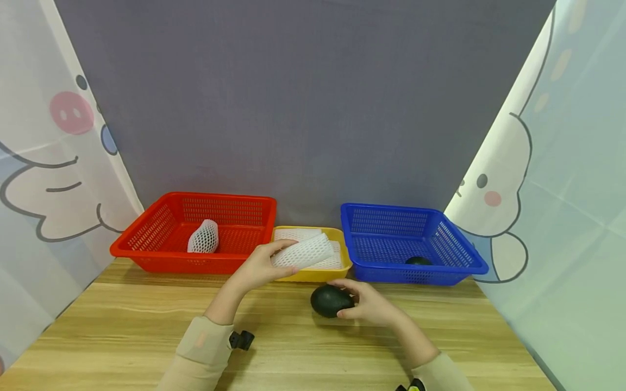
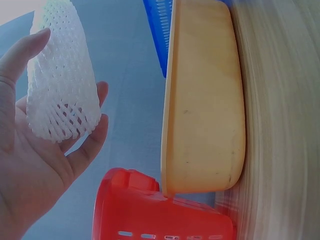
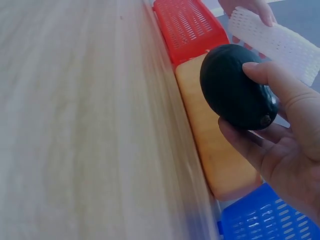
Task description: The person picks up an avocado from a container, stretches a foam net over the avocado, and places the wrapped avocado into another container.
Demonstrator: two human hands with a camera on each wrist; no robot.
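Note:
My left hand (image 1: 261, 267) holds a white foam net sleeve (image 1: 305, 252) between thumb and fingers, over the front of the yellow tray (image 1: 313, 276). In the left wrist view the sleeve (image 2: 62, 75) is tube-shaped, its mesh opening spread near the palm. A dark green avocado (image 1: 327, 301) is gripped by my right hand (image 1: 370, 305) in front of the tray, with thumb and fingertips around one end. The right wrist view has the avocado (image 3: 235, 87) bare and glossy, its stem end toward the palm. More flat foam net sleeves (image 1: 296, 233) lie inside the tray.
To the left stands a red basket (image 1: 171, 263) containing one fruit in a white foam net (image 1: 204, 237). On the right, a blue basket (image 1: 398, 273) holds a dark avocado (image 1: 418, 260), partly hidden by the front wall. All three containers line the back of the wooden table (image 1: 288, 353).

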